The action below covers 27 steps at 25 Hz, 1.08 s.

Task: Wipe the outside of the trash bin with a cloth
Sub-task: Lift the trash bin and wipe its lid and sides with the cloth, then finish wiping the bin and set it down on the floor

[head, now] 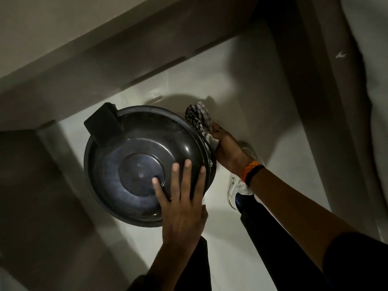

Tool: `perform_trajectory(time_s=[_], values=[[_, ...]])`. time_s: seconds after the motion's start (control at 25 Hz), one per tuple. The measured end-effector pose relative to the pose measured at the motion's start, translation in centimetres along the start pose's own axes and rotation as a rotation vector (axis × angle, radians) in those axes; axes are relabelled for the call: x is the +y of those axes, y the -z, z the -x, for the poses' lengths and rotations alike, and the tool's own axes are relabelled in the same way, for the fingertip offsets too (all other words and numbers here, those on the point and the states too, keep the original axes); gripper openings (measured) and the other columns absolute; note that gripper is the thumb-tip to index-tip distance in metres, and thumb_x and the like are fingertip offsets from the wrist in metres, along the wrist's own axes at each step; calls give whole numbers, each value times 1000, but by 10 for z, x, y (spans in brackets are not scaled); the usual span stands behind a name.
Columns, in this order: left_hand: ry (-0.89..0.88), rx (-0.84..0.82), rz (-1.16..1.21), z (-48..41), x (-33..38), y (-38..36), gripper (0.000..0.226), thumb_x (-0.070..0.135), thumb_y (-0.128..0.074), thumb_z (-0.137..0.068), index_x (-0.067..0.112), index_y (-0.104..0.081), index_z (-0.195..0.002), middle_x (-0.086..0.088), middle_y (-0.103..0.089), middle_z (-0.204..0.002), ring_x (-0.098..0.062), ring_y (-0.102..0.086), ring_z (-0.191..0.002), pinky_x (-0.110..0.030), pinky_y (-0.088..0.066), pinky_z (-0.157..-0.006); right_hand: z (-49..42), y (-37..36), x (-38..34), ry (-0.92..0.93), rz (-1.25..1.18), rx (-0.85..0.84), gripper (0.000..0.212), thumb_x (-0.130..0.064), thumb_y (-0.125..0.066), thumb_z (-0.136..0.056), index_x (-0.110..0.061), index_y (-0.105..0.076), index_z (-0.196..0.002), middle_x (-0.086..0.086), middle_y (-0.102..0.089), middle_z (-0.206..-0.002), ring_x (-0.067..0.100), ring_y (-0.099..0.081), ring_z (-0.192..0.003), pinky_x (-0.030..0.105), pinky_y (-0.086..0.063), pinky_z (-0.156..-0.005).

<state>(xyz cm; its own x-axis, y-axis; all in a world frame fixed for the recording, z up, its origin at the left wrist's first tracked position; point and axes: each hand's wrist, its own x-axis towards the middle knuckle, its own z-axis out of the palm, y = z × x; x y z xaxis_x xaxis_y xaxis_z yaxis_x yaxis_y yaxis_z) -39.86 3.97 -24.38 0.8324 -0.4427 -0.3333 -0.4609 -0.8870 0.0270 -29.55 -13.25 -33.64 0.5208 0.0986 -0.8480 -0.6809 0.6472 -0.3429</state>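
A round dark trash bin (130, 156) with a shiny domed lid and a black hinge block at its far left stands on the pale floor, seen from above. My left hand (180, 198) lies flat on the near right part of the lid, fingers spread. My right hand (228, 150) presses a black-and-white checked cloth (198, 118) against the bin's right outer side, below the lid's rim. The bin's side wall is hidden under the lid.
Pale walls (63, 66) meet in a corner behind and to the left of the bin. A white shoe (235, 190) and dark trouser legs stand just right of the bin. A dark door frame (310, 80) runs along the right.
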Motion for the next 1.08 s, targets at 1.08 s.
perform_trajectory(time_s=[1.08], values=[[613,302,709,-21,-135,78,65,50,-62,-92,48,-40,-153,5,-19,-173,-20,-26,-158,-30,-28,-122,2,-106,59,770,1077,-15,40,-43,-43,-104,-30,-62,-137,-15,-59,-151,1,-48,-144,34,-30,-129]])
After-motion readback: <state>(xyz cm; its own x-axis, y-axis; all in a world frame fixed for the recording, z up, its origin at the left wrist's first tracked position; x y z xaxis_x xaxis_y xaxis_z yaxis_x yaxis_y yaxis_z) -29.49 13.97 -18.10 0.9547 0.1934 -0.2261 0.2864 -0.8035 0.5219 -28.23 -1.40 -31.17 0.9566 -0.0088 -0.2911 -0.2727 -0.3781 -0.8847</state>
